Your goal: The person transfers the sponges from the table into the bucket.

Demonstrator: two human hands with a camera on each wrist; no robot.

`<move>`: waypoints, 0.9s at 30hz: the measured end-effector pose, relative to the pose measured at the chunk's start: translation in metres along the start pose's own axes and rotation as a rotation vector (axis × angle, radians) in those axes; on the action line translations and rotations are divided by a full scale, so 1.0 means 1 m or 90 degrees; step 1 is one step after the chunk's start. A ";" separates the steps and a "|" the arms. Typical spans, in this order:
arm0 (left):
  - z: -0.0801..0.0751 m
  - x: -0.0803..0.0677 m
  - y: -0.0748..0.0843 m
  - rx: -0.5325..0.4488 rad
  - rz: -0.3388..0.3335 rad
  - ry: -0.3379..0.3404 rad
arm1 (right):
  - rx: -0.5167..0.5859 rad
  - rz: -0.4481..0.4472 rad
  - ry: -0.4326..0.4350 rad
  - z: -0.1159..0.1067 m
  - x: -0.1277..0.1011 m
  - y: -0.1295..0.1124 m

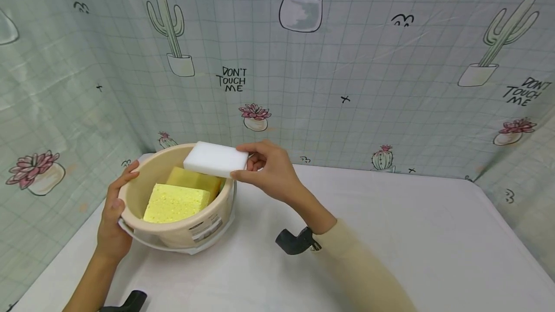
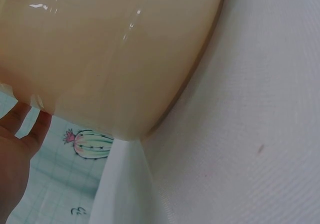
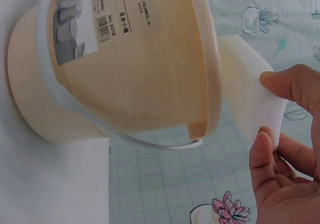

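A white sponge block is pinched at its right end between the thumb and fingers of my right hand. The block is held over the right back rim of a cream bucket. Inside the bucket lie a bright yellow speckled sponge and a darker yellow sponge behind it. My left hand holds the bucket's left side, fingertips at the rim. In the right wrist view, the white block stands just beyond the rim, thumb on one edge and fingers on the other.
The bucket stands on a white-covered table, its pale handle hanging down in front. A printed label is on the bucket's side. Behind and at the sides hangs a checked curtain with cactus drawings.
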State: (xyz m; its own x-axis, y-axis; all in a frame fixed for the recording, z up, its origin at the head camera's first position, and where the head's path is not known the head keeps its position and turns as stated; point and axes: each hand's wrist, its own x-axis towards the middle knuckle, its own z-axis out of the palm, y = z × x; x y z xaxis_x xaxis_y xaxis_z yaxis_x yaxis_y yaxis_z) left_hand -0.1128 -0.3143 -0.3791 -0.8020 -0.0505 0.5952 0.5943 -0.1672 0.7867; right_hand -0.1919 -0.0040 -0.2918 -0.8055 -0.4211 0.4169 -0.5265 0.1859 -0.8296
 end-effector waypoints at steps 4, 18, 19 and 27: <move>0.000 0.000 0.000 -0.002 0.001 0.001 | -0.003 0.005 0.000 0.008 0.004 0.001; 0.000 0.000 0.001 -0.010 0.000 -0.004 | -0.019 0.019 -0.014 0.026 0.012 -0.004; 0.000 0.000 0.001 -0.008 -0.001 -0.004 | -0.020 0.019 -0.013 0.027 0.012 -0.004; -0.001 0.000 0.001 0.010 -0.006 -0.003 | -0.012 0.000 -0.010 0.032 0.015 -0.005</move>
State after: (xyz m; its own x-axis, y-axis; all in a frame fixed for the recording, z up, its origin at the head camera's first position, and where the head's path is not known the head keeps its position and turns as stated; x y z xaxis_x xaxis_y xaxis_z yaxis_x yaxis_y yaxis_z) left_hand -0.1123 -0.3155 -0.3783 -0.8072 -0.0437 0.5887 0.5877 -0.1527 0.7945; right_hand -0.1922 -0.0398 -0.2933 -0.8011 -0.4356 0.4105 -0.5316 0.2029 -0.8223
